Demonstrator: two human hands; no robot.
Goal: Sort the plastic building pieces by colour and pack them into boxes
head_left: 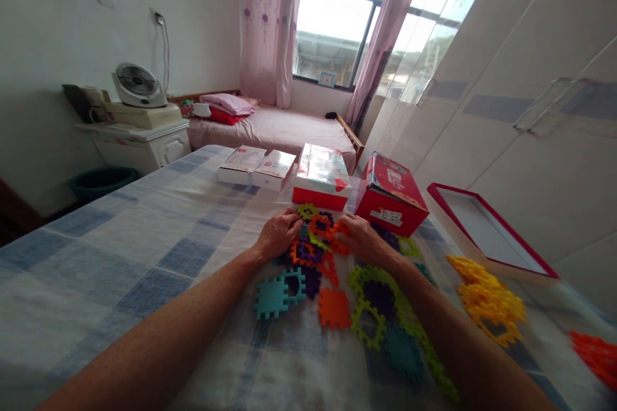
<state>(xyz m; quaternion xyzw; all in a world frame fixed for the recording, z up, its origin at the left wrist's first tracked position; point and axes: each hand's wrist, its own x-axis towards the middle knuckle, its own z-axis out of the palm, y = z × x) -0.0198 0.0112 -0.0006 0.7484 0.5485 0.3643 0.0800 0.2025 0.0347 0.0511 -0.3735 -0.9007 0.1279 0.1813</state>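
Observation:
My left hand [279,233] is at the left side of a heap of toothed, puzzle-like plastic tiles. Its fingers are curled in, and whatever they grip is hidden. Across the heap, my right hand [360,236] has its fingers closed at an orange tile [340,244]. Between the hands lie an orange ring-shaped tile [320,225], a yellow-green tile [307,210] and purple ones. Closer to me are a solid teal tile [270,297], a solid orange tile [334,308] and a yellow-green frame tile [368,324]. Under my right forearm, more green and dark tiles are partly covered.
Behind the heap stand a red-and-white box [321,170], a red box [393,189] and two flat white boxes [241,165]. To the right are a red-rimmed lid [491,231], a yellow tile pile [494,302] and red-orange tiles [595,353]. A checked cloth [144,257] covers the table.

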